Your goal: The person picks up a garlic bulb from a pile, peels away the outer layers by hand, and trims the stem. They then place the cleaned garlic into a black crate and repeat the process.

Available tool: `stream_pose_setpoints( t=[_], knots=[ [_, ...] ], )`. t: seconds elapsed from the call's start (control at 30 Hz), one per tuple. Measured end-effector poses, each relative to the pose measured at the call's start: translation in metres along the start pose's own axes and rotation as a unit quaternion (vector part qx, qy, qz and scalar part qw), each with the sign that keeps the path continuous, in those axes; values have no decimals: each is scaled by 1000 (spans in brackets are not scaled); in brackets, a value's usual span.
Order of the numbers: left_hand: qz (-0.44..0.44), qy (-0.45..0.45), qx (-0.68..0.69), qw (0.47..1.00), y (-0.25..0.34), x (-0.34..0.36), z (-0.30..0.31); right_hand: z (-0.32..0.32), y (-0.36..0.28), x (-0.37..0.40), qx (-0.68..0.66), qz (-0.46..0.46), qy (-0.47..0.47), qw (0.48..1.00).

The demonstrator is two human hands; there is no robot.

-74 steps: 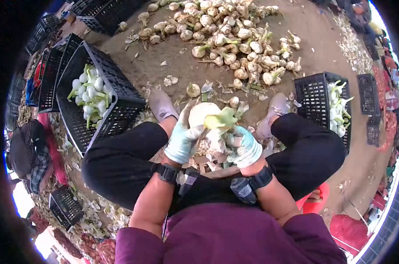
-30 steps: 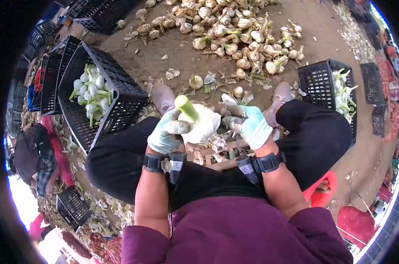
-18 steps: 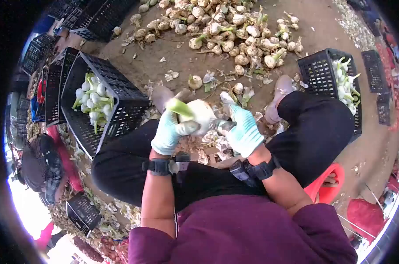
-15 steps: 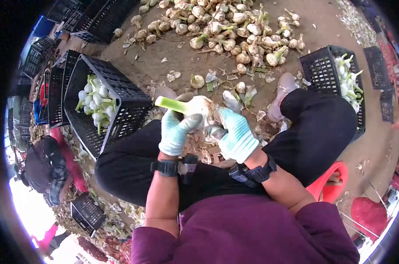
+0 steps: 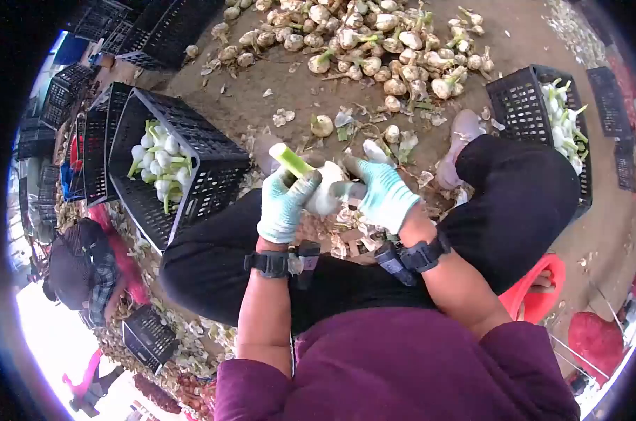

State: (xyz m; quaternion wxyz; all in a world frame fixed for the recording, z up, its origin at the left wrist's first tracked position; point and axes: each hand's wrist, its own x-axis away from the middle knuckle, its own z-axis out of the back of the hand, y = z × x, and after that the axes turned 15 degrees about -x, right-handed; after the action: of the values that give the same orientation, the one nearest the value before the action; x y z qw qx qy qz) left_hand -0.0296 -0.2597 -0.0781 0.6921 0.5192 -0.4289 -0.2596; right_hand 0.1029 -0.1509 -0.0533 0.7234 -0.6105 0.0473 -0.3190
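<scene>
A white bulb point(image 5: 326, 188) with a cut green stem point(image 5: 290, 160) is between my gloved hands, above my crossed legs. My left hand point(image 5: 284, 200) is wrapped round it, with the stem rising past the thumb and pointing up and left. My right hand point(image 5: 382, 189) lies against the bulb's right side, its fingers bent and touching it. Both gloves are pale blue and white with grey fingertips. Loose peel point(image 5: 346, 235) lies on the ground below the hands.
A large heap of unpeeled bulbs point(image 5: 395, 52) lies ahead. Black crates with white bulbs stand at left point(image 5: 216, 158) and right point(image 5: 514, 102). Another person point(image 5: 79, 266) is at the far left. A red plastic object point(image 5: 553, 288) is beside my right leg.
The green stem has swung from nearly level to a steeper upward tilt, and the bulb has turned with it. The right fingers have shifted on the bulb. The whole view has moved slightly.
</scene>
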Motion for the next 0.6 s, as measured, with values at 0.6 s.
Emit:
stream_pose_setpoints(
  t=[0.6],
  knots=[
    [-42, 56, 3, 998, 4, 7, 7, -22, 37, 3, -204, 33, 128, 970]
  ],
)
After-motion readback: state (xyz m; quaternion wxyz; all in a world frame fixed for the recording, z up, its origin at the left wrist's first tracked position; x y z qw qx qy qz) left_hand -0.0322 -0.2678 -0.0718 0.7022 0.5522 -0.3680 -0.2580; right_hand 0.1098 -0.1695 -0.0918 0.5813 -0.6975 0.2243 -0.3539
